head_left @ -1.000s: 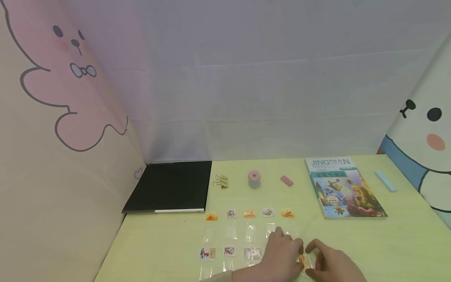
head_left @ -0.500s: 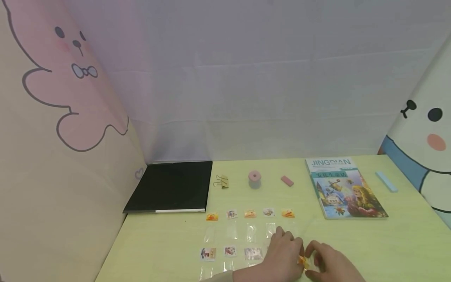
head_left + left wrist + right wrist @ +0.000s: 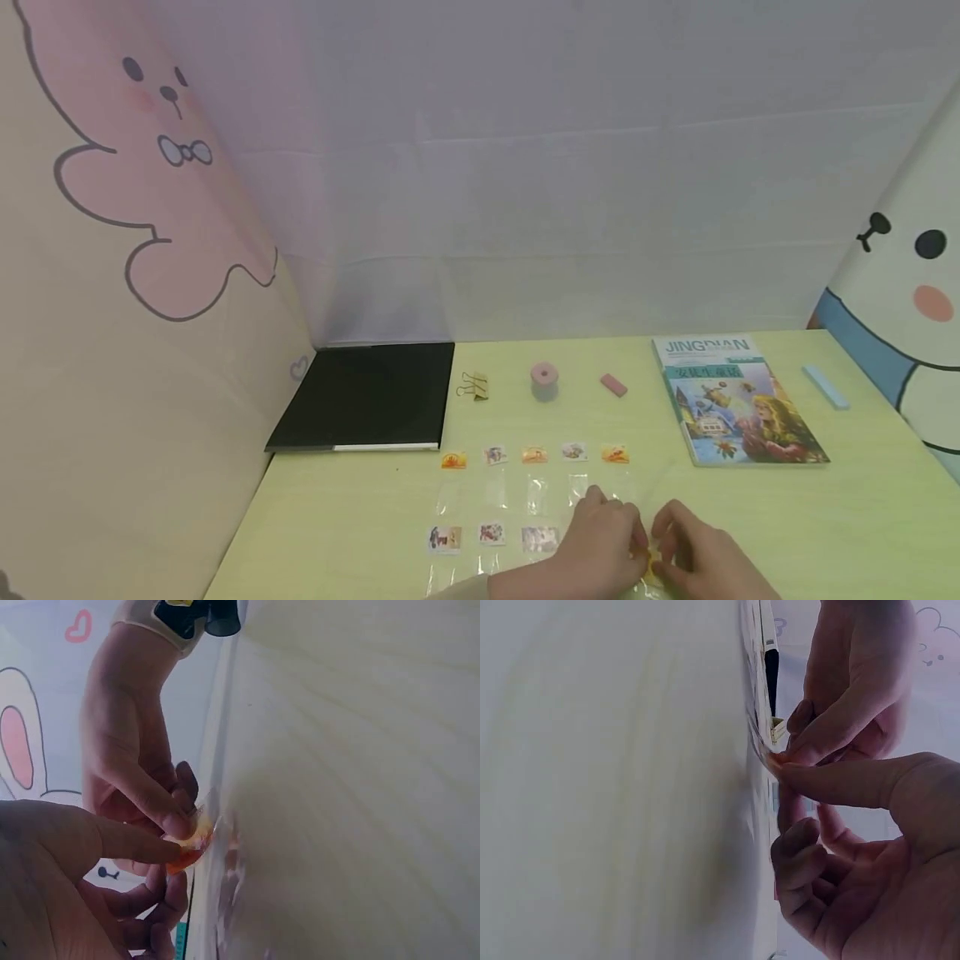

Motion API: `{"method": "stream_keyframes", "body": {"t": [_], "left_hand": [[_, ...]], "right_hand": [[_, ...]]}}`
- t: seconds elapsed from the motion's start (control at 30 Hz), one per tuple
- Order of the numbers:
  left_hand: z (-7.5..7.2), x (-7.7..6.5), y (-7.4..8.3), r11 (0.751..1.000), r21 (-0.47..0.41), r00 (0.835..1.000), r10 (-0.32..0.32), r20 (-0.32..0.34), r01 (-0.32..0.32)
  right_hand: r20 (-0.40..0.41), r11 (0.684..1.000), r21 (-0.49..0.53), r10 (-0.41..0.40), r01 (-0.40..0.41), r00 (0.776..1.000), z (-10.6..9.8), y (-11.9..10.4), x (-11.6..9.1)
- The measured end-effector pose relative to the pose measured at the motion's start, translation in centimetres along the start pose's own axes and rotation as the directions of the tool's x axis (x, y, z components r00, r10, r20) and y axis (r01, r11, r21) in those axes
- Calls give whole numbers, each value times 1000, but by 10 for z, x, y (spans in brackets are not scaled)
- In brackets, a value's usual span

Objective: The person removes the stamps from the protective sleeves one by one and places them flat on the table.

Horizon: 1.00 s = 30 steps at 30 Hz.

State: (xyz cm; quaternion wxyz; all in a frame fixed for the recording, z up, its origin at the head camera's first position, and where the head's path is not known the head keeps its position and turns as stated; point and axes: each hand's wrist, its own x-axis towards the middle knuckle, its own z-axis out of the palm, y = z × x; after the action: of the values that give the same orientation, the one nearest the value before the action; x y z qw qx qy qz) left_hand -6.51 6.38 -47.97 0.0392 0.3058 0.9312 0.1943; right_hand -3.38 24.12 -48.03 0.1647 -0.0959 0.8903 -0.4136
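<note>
My left hand (image 3: 596,546) pinches a small orange stamp (image 3: 187,859) between thumb and fingers, close above the table. Facing it, my right hand (image 3: 697,554) pinches the edge of a clear plastic pocket at the same stamp; its thumb and fingertips nearly meet those of the left. How deep the stamp sits in the pocket is hidden by the fingers. Under the left hand lies a clear pocket sheet (image 3: 537,496), with a row of small stamps (image 3: 535,455) across its top and another row of stamps (image 3: 491,534) lower down, partly covered by the hand.
At the back left lies a black folder (image 3: 367,396). A binder clip (image 3: 477,386), a pink-topped spool (image 3: 543,382) and a pink eraser (image 3: 613,385) stand behind the sheet. To the right are a picture book (image 3: 738,408) and a light blue bar (image 3: 826,387).
The fingers have shifted slightly around the orange stamp, and the right hand's fingertips have drawn closer in. Less of the stamp shows between the hands now.
</note>
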Motion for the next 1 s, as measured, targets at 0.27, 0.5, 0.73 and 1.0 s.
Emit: {"method": "stream_keyframes", "body": {"t": [0.27, 0.5, 0.73, 1.0], "left_hand": [[-17, 1, -9, 968, -242, 996, -57, 67, 71], [-25, 2, -13, 937, -335, 990, -55, 128, 96], [-26, 2, -15, 940, -336, 995, -24, 98, 55], [-30, 0, -17, 901, -428, 998, -48, 52, 65]], "right_hand": [[-135, 993, 62, -87, 96, 987, -3, -7, 0], [-237, 973, 89, -187, 213, 953, -1, -10, -3], [-194, 972, 178, -116, 151, 974, -2, -8, -3], [-41, 976, 217, 24, -14, 999, -8, -10, 1]]}}
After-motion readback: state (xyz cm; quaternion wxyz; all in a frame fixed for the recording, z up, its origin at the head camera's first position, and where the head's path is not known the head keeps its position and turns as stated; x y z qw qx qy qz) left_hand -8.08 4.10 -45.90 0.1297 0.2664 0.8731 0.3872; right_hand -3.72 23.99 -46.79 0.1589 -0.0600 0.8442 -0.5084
